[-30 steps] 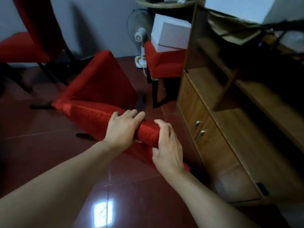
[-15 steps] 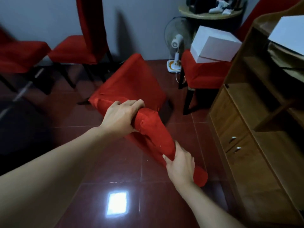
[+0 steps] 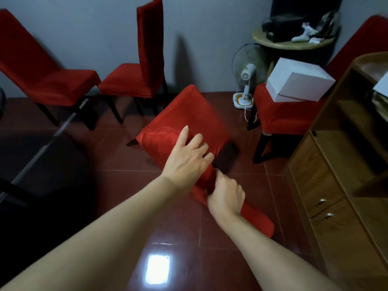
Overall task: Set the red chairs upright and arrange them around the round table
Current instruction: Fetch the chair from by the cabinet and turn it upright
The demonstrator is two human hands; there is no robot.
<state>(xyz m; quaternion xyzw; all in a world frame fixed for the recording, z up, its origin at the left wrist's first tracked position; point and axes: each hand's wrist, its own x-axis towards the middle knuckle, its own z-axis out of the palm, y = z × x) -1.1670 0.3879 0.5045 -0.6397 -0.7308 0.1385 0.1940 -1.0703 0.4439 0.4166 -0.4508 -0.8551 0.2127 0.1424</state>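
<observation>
A tipped chair [image 3: 184,120] lies tilted on the floor [image 3: 117,185] in the middle of the room, its seat toward the wall and its backrest stretching toward the person. The left hand [image 3: 186,162] rests on the upper end of the backrest, fingers spread fairly wide and only loosely bent over the red cover. The right hand [image 3: 225,196] sits just below and beside it, fingers curled tight round the narrow part of the backrest; the red fabric runs on past this hand to the floor.

Four red chairs show in all. Two upright chairs [image 3: 130,80] stand left of the tipped chair by the wall, one [image 3: 42,80] farther left. A fourth chair [image 3: 287,114] stands right of it, bearing one white box [image 3: 298,82]. One fan [image 3: 245,80] stands behind, between the tipped chair and that one. One round table [image 3: 294,45] is beyond the fan. A wooden cabinet [image 3: 344,185] stands far right.
</observation>
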